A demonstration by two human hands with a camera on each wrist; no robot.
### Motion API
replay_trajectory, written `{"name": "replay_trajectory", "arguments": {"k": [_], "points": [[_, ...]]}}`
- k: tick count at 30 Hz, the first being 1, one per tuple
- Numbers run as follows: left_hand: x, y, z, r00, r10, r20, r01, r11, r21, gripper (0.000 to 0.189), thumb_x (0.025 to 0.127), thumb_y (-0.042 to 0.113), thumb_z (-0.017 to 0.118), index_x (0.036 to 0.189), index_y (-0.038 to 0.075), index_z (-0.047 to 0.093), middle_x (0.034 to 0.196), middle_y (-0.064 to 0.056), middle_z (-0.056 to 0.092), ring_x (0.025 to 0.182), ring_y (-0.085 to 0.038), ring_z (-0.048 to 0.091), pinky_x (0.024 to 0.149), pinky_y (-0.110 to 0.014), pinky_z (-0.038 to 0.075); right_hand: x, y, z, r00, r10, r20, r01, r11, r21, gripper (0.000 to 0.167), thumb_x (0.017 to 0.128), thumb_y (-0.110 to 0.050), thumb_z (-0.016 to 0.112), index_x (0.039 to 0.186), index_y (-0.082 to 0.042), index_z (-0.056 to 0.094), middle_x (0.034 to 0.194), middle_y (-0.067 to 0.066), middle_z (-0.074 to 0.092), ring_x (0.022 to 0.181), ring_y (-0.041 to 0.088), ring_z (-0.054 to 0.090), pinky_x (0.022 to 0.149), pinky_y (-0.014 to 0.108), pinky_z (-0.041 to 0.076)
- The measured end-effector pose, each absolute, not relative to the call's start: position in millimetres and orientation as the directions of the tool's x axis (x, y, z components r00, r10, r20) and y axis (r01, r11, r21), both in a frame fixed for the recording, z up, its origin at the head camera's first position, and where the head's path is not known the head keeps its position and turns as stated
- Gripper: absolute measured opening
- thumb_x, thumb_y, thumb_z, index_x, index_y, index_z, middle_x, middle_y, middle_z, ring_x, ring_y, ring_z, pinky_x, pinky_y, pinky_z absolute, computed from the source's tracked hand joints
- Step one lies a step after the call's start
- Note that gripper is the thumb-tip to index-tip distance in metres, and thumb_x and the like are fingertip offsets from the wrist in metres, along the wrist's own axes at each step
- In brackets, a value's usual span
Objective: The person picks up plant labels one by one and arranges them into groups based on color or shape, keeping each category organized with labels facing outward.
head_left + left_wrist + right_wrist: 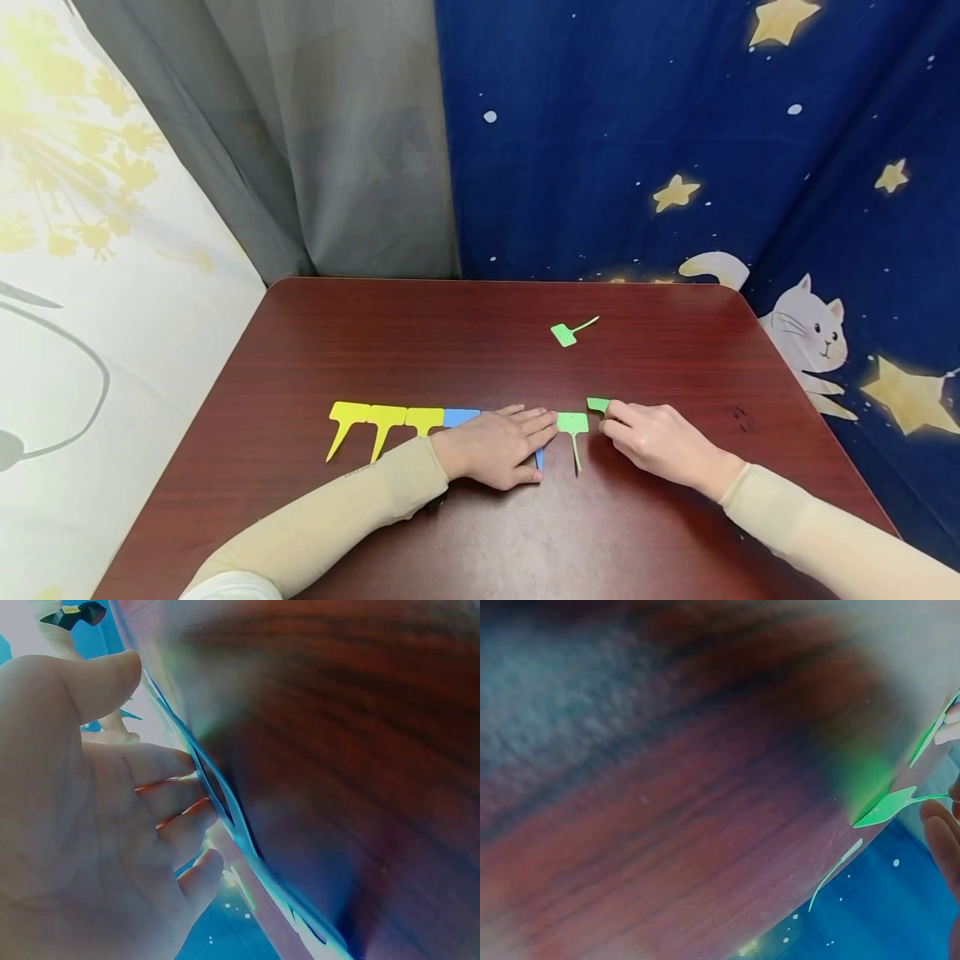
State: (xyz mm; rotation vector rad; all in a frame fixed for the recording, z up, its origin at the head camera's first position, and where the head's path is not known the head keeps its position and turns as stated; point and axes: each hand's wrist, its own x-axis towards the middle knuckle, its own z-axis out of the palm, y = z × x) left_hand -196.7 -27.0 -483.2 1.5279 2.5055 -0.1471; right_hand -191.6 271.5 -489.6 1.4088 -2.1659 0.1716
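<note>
A row of T-shaped plant labels lies across the table, stems toward me. Three yellow labels [349, 412] are at the left, then a blue label [461, 417]. My left hand [502, 446] rests with extended fingers over the row, partly hiding the blue labels; a blue stem [539, 459] shows by its thumb. Its fingertips reach the edge of a green label [573, 422]. To the right, my right hand [660, 437] pinches another green label [597, 404] by its stem. In the right wrist view, that label's head [889, 808] stands out past the fingers [939, 836].
One more green label [563, 335] lies farther back on the dark red wooden table [420, 350], its stem pointing up to the right. Behind the table hang a grey curtain [367, 142] and a blue star-patterned curtain [570, 183].
</note>
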Motion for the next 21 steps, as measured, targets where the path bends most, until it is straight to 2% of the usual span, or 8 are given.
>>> {"name": "replay_trajectory", "arguments": {"k": [14,21], "points": [[-196.7,-26.8,-483.5,-0.449,0.864,-0.227,0.885,0.465,0.020,0.073,0.104,0.056,0.040,0.161,0.013,0.027,0.167,-0.002,0.019,0.153,-0.015,0.016,0.122,-0.038,0.018,-180.1,272.2,-498.9,-0.256,-0.830,0.495,-0.910,0.379,0.166,0.023,0.100,-0.011,0.047,0.082,-0.013,0.061,0.085,-0.001,0.049,0.058,0.007,0.037,0.041,0.019,0.037],[-197.1,-27.1,-484.8,-0.448,0.868,-0.216,0.885,0.464,0.028,0.073,0.104,0.056,0.040,0.161,0.013,0.027,0.167,-0.002,0.019,0.153,-0.016,0.015,0.122,-0.037,0.017,-175.2,272.7,-500.3,-0.252,-0.828,0.501,-0.915,0.373,0.156,0.025,0.101,-0.010,0.046,0.080,-0.014,0.059,0.083,-0.002,0.048,0.062,0.008,0.040,0.043,0.019,0.036]]}}
